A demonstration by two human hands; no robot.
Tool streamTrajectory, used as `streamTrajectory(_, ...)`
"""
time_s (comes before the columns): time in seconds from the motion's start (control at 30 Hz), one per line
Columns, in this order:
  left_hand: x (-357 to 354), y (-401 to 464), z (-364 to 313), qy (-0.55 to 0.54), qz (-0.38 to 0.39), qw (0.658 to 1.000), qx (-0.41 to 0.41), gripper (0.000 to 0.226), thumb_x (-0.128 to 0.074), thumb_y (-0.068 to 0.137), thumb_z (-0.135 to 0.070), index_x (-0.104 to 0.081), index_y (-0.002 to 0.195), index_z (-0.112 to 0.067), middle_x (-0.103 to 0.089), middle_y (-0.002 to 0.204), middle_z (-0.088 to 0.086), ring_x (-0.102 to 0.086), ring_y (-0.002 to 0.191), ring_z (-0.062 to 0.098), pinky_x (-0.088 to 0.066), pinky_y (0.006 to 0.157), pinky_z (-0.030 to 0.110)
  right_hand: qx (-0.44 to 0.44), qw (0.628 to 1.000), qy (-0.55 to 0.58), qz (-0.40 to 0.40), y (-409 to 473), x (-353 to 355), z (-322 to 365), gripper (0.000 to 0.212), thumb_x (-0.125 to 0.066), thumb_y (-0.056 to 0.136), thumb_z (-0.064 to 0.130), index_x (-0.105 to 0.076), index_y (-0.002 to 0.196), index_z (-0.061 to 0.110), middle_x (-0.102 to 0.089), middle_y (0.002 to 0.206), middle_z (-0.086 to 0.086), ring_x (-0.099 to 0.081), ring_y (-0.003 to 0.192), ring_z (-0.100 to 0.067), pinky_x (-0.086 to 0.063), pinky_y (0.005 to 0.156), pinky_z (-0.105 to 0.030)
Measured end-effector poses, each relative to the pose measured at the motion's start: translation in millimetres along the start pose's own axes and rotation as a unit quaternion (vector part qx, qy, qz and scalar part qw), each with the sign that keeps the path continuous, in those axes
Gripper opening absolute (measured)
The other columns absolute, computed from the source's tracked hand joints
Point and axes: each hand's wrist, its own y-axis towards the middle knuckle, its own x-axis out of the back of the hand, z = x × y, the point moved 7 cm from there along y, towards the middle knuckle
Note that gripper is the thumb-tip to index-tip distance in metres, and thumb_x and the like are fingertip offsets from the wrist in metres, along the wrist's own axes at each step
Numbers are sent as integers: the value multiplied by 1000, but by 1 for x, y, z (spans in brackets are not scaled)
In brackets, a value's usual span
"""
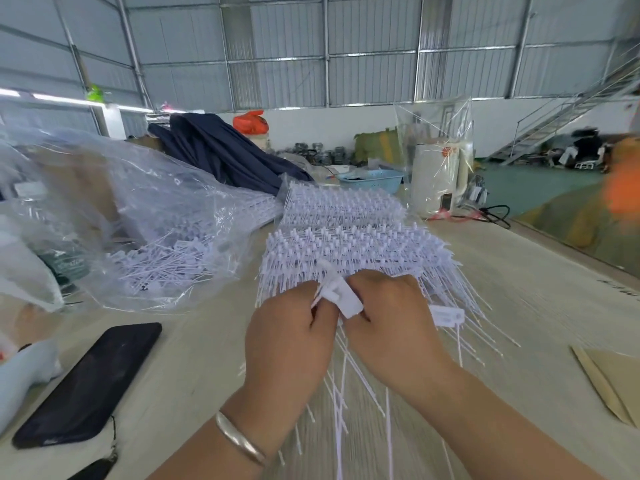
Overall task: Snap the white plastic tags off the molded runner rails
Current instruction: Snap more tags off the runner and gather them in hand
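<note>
- Tags [341, 297]: white bunch pinched between both hands, at the near edge of the rail stack [349, 237], touching it.
- Left hand [289, 336]: fingers curled round the bunch's left side, thumb side toward the other hand.
- Right hand [388, 317]: fingers curled over the bunch's right side, knuckles up; hands touch or nearly touch at the bunch. Both equally near, neither leads.
- Axis: tag tails run from the hands toward the person, so the long axis is near-far; rails lie crosswise just beyond the hands. Snap is likely a twist or bend across that axis – my read.
- Loose tag [446, 315]: just right of the right hand, at the stack's near-right corner.
- Bag [145, 237]: clear, left of the stack, holds loose white pieces.
- Phone [90, 382]: dark, near-left of the stack, well apart from the hands.
- Table [519, 306]: pale, carries all of this.
- Motion blur low in the frame; fingertip detail unclear.
</note>
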Motion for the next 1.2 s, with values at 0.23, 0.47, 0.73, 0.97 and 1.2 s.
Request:
streamTrajectory(0.23,9,-4,-12,19,-22,998,-53,38,-26,83,-40,-47,63,-15,-42,49,-3,-43,46,16,-28,44,29,67,996,44,-33,-4,7,11,18,-32,81,17,-35,68,29,-36,62,11,-38,55,-16,-37,70,-39)
streamTrajectory(0.47,-1,0,-9,30,34,997,-66,29,-38,85,-30,-44,59,-19,-42,48,-3,-43,46,16,-31,46,32,51,989,139,15,0,-1,-9,25,-43,85,16,-42,60,22,-39,57,6,-39,53,-20,-25,60,-34)
streamTrajectory(0.73,-9,7,20,-433,99,881,162,34,-69,78,-33,-63,50,-13,-29,38,-4,-22,35,10,-22,38,17,-40,907,413,76,1,-8,-23,30,-49,84,23,-57,74,-4,-46,66,-26,-42,61,-19,-32,63,-29)
streamTrajectory(0.97,-29,1,11,-599,250,727,224,31,-67,70,-35,-70,58,-7,-34,39,-7,-22,31,3,-19,34,14,-39,831,538,133,-1,-15,-24,29,-50,86,19,-55,76,-8,-52,64,-5,-40,61,-19,-28,64,-32)
streamTrajectory(1.2,-8,11,23,-355,128,919,115,27,-68,78,-20,-67,52,-19,-32,38,-11,-28,34,4,-26,39,15,-32,947,315,59,1,-4,-31,25,-57,94,18,-63,69,19,-40,52,8,-33,50,-7,-26,50,-22)
